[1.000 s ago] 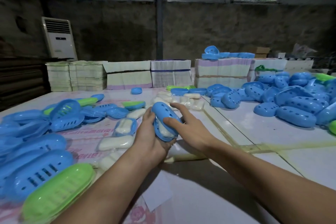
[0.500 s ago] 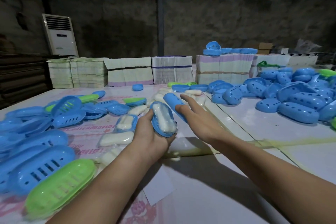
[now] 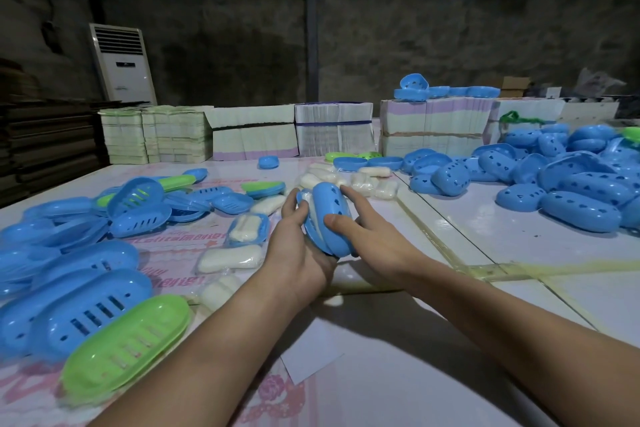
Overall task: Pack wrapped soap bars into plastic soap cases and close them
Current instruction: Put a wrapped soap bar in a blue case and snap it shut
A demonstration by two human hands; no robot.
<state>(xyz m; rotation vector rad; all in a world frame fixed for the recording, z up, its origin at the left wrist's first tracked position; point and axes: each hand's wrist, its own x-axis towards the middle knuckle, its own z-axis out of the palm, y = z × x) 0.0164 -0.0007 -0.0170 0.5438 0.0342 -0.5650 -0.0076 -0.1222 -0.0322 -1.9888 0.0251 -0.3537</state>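
At nine o'clock from the hands, a heap of blue case halves (image 3: 79, 274) was spread over the white table (image 3: 485, 246), with a green case half (image 3: 128, 340) lying nearest the camera at about seven o'clock. Just left of the hands, at ten o'clock, a wrapped soap bar (image 3: 230, 258) lay loose on the table beside an open blue tray (image 3: 249, 227) in which another bar was seated. At the centre, a blue soap case (image 3: 327, 218) was held above the table: its lower half was cupped in the left hand (image 3: 299, 253), whose fingers were curled round the left edge, and a wrapped bar could be seen inside through the gap. The perforated lid was pressed down by the right hand (image 3: 372, 239), thumb on the near end and fingers spread along the far side; the lid was not fully seated. At twelve o'clock more wrapped soap bars (image 3: 360, 180) were piled, with stacked cartons (image 3: 332, 132) behind. At two o'clock a large pile of closed blue cases (image 3: 571, 184) was gathered.
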